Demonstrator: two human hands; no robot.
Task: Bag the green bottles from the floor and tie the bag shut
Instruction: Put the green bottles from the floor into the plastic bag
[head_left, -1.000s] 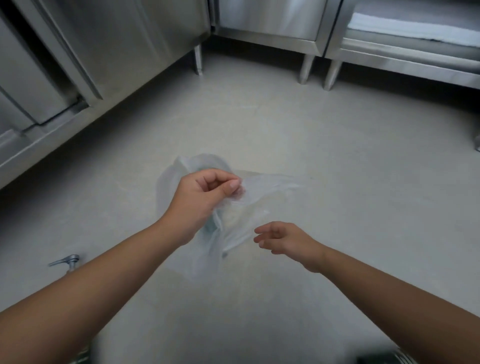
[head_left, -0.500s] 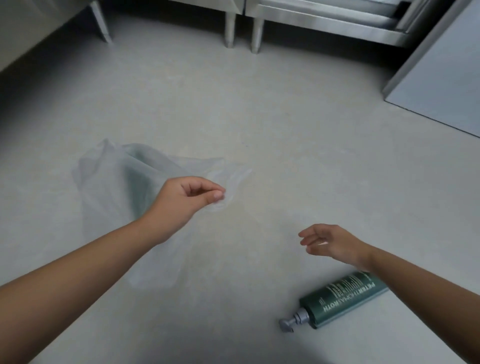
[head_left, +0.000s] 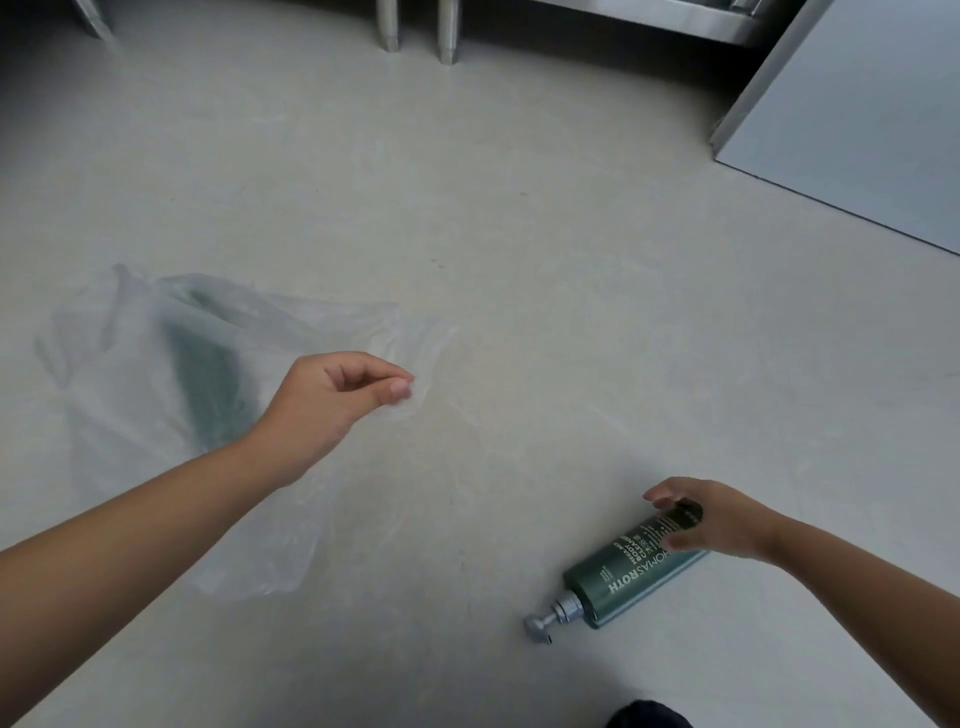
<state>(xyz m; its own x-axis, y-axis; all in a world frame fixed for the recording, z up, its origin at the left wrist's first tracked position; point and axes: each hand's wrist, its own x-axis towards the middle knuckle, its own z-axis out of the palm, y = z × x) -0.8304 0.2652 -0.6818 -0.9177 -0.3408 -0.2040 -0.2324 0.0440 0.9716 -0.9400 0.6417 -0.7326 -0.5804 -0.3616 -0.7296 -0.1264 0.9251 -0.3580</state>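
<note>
On floor: bottle (head_left: 631, 569) lying flat, pump toward the wearer.
Right hand (head_left: 711, 519): fingers spread over bottle, grip not yet closed.
Left hand (head_left: 332, 400): bag (head_left: 156, 374) rim pinched.
Advice: body to be grasped firmly; mouth to be held wide.

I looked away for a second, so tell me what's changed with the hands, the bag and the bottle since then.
The right hand has dropped from mid-air onto the green bottle lying on the floor, fingers curling around its base but not yet closed. The left hand still pinches the clear bag by its edge, with something green inside it. The bottle hasn't moved.
</note>
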